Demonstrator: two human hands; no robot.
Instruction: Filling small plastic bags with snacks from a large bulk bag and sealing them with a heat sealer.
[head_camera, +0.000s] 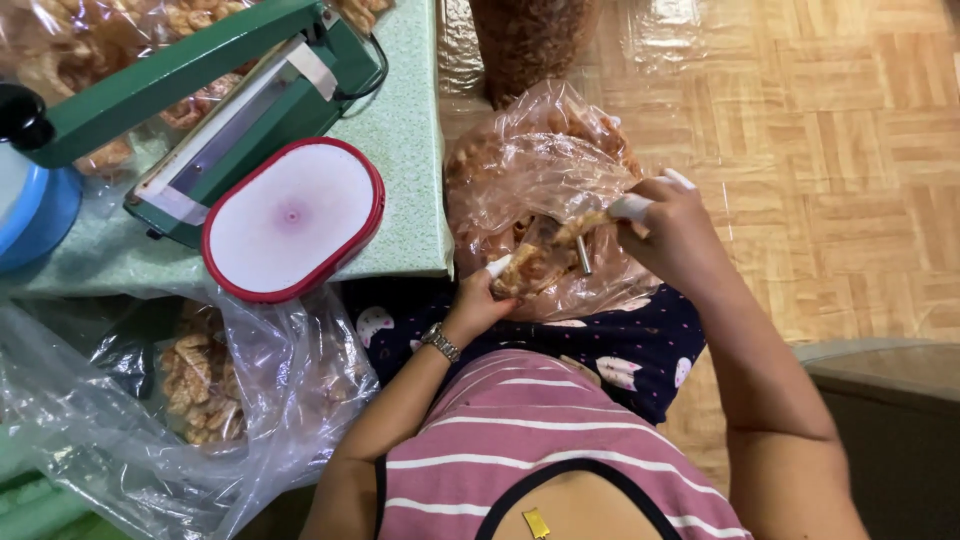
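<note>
Both the left hand (478, 300) and right hand (668, 228) grip the snack bag (540, 180) between them.

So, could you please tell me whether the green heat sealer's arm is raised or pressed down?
Raised. The heat sealer has its green arm lifted clear of the base, leaving the sealing strip exposed.
</note>
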